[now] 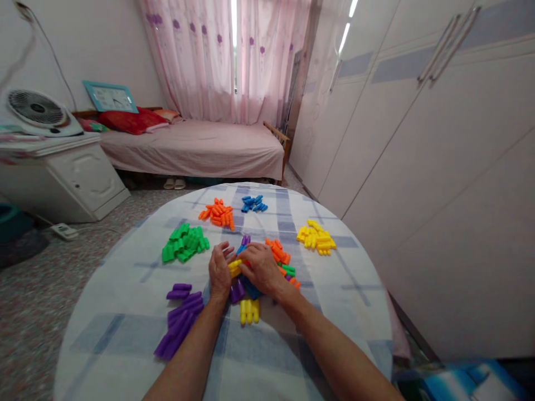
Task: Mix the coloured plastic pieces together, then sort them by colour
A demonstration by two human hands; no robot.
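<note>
A mixed pile of small plastic toy pieces lies in front of me, with yellow pieces [234, 268], purple pieces [237, 291], orange pieces [278, 252] and a green piece [288, 270] showing. My left hand [219, 270] stands on edge along the pile's left side, fingers apart, beside the yellow pieces. Over the top of the pile, my right hand [262, 268] bends its fingers down; what they grip, if anything, is mostly hidden. Blue pieces [251, 288] show below the right hand. A yellow three-pronged piece [249, 312] lies nearest me.
Sorted heaps ring the round table [125, 340]: green pieces [184, 243], orange pieces [218, 214], blue pieces [253, 204], yellow pieces [316, 238] and purple pieces [179, 323]. Beyond are a bed [200, 145], a cabinet with a fan [39, 108] and a wardrobe [418, 167].
</note>
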